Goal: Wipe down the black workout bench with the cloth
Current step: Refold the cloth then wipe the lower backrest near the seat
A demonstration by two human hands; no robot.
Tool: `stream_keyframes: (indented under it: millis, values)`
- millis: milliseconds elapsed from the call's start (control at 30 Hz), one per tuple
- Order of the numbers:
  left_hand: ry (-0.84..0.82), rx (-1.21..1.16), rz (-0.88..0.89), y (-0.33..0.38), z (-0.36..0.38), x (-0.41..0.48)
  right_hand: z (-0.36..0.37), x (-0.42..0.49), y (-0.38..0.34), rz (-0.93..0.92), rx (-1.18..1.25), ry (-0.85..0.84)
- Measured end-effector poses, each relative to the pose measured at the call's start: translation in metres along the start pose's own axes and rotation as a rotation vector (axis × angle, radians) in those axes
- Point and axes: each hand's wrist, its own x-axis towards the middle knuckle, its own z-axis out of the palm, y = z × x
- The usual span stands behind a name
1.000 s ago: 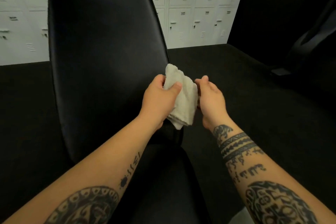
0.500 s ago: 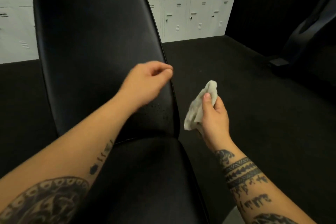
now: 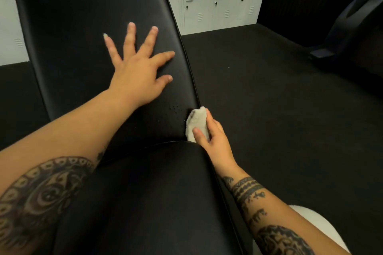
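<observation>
Resting splayed on the bench [image 3: 83,26], left hand [image 3: 136,74]; right hand [image 3: 215,140] grips cloth [image 3: 198,124] at its edge.

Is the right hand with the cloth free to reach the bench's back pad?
Probably yes: the right hand holds the cloth at the lower right edge of the back pad, nothing between; the left hand lies spread higher up.

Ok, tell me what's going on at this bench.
A person is wiping the padded black workout bench. Their right hand grips a crumpled white cloth against the right edge of its raised back pad, just above the seat. Their left hand lies flat, fingers spread, on that pad.
</observation>
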Motion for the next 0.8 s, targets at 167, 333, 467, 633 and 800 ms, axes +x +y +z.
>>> stream_keyframes:
  millis: [167,333,467,633,800]
  values:
    - [0.01,0.036,0.007,-0.016,0.008,0.001,0.01,0.033,-0.025,-0.068,-0.143,0.127]
    - [0.051,0.024,0.015,-0.015,0.011,0.001,0.013,0.059,-0.042,-0.147,-0.176,0.143]
    - [0.048,0.003,0.021,-0.015,0.012,0.0,0.014,0.032,-0.014,-0.156,-0.158,0.078]
    - [0.03,-0.007,0.032,-0.017,0.01,0.001,0.01,0.02,-0.002,-0.12,-0.194,0.028]
    - [0.012,0.013,0.019,-0.015,0.01,0.001,0.016,0.071,-0.054,-0.172,-0.201,0.196]
